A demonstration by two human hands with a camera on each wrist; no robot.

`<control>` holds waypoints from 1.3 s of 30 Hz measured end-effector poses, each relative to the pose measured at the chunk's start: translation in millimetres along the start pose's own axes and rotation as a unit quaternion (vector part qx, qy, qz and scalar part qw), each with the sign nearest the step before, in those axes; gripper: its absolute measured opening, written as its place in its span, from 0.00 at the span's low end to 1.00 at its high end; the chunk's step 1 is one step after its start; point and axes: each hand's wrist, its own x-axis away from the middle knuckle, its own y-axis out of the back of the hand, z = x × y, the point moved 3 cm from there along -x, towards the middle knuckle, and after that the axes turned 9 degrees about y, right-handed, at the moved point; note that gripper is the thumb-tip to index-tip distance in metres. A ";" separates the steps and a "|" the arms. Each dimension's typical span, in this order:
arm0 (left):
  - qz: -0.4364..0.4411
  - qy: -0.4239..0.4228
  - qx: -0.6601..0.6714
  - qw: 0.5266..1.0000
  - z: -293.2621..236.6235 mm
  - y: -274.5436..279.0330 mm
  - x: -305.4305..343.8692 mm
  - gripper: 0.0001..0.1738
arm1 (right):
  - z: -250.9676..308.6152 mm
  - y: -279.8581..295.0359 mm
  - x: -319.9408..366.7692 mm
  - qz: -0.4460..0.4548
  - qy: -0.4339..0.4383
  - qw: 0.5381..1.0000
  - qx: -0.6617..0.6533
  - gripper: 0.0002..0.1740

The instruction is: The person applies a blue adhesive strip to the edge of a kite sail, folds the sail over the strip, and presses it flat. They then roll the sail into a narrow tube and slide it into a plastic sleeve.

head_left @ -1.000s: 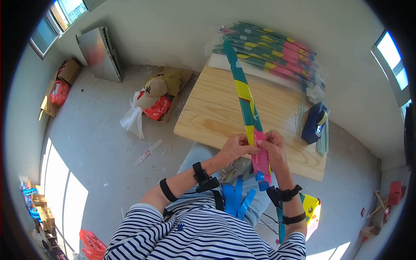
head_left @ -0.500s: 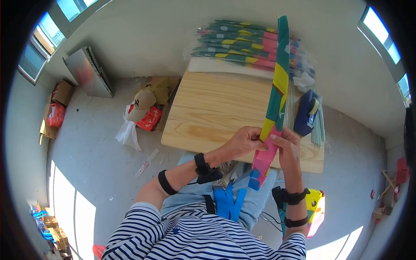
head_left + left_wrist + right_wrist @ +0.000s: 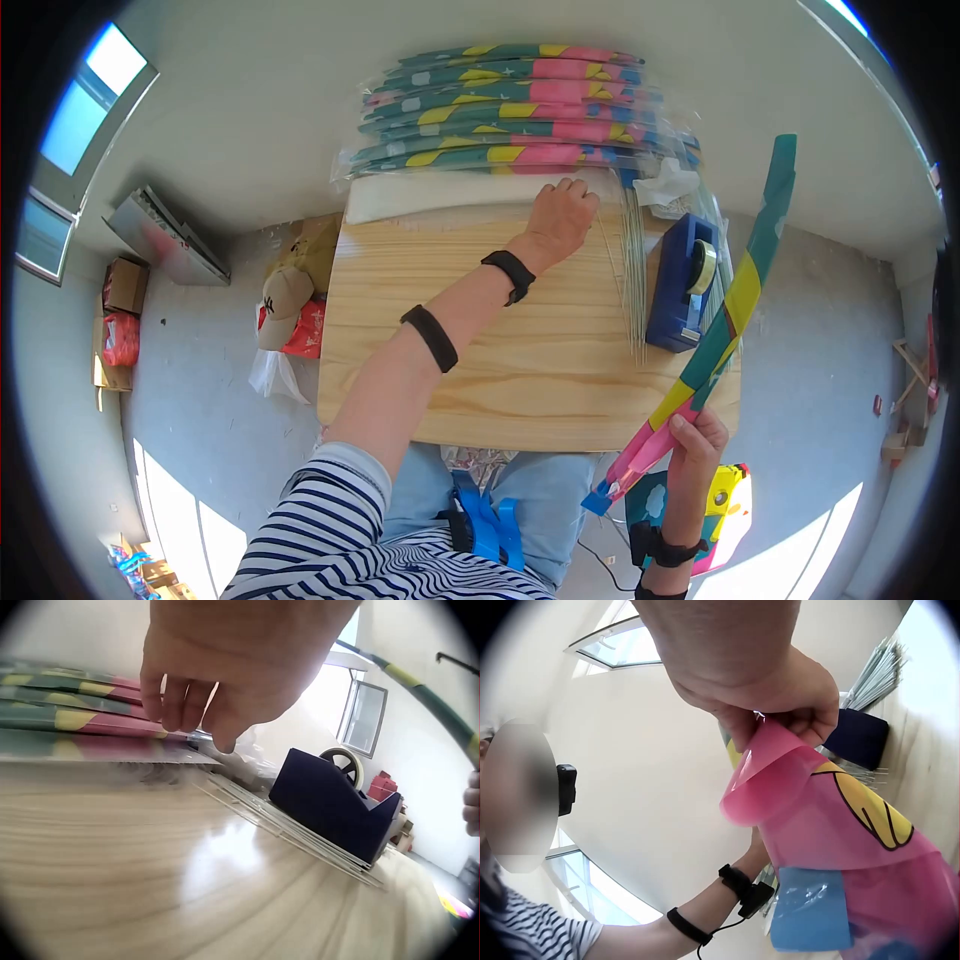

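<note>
A long folded strip (image 3: 712,345), green and yellow above and pink below with a blue end, slants up at the right of the head view. My right hand (image 3: 697,440) pinches its pink part, thumb on top; in the right wrist view the hand (image 3: 780,697) holds the pink sheet (image 3: 802,817). Over the table's far side my left hand (image 3: 562,215) hovers near the thin sticks (image 3: 633,270), fingers bent slightly down. In the left wrist view that hand (image 3: 225,675) appears above the stick ends (image 3: 285,825), holding nothing visible.
Several bagged green-and-pink strips (image 3: 500,110) lie along the wooden table's (image 3: 470,360) back, behind a white pad (image 3: 430,197). A blue tape dispenser (image 3: 680,285) stands right of the sticks. Blue strips (image 3: 485,525) lie on the lap. A cap (image 3: 287,300) is at the left.
My left hand has let go of the strip and moved forward over the table's far part. The strip has shifted right and tilted, still in my right hand. The view has turned.
</note>
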 end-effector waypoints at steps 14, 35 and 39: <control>-0.177 0.009 0.080 0.981 -17.8 -19.9 -52.2 0.03 | -23.9 -8.3 -36.7 0.014 -0.062 0.997 -0.049 0.13; 0.193 0.431 0.645 0.601 2.2 -3.5 -33.8 0.11 | -3.5 -50.2 -82.0 0.118 -0.006 0.983 -0.138 0.15; 0.227 0.451 0.621 0.600 -7.5 3.0 -34.2 0.12 | -20.8 -72.8 -102.8 0.135 -0.013 0.983 -0.123 0.14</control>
